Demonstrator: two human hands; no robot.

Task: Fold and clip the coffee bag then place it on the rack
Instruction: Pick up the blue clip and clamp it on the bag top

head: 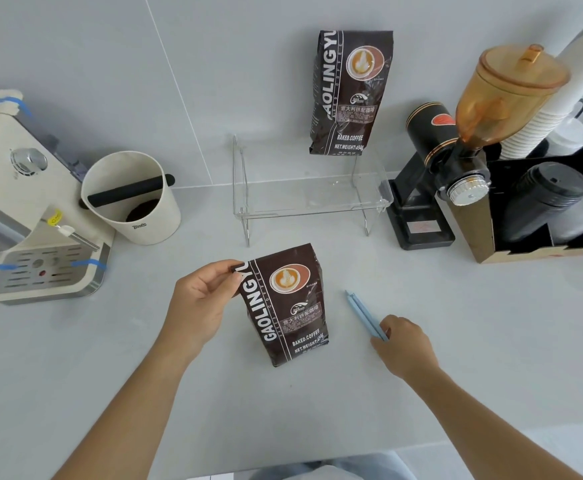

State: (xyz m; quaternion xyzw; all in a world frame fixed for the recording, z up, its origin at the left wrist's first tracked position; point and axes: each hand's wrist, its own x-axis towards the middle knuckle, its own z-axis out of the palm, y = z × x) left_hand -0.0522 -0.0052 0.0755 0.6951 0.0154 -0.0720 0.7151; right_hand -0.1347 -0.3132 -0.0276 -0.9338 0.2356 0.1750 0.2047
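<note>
A pale grey worktop (456,341) meets a grey tiled wall. The coffee bag (288,306) stands mid-worktop, its top corner pinched by the left hand (200,299). The right hand (404,344) fingers grip a blue clip (364,313). The clear rack (310,199) stands at the back edge.

The coffee bag (288,303) standing on the counter just in front of the clear rack (312,199) reads "GAOLINGYU" in large white letters running up its left side, with a smaller line beside it that looks like "BAKED COFFEE", and near its base "BAKED.COFFEE" and "NET.WEIGHT:454g"; a row of Chinese characters sits in a box at mid-height under a small logo too fine to read. The second bag (350,95), on top of the rack against the wall, carries the same print, showing "AOLINGYU", "BAKED.COFFEE" and "NET.WEIGHT:454". Left of the rack, the white knock box (134,202) bears a small dark script logo that cannot be made out.
</note>
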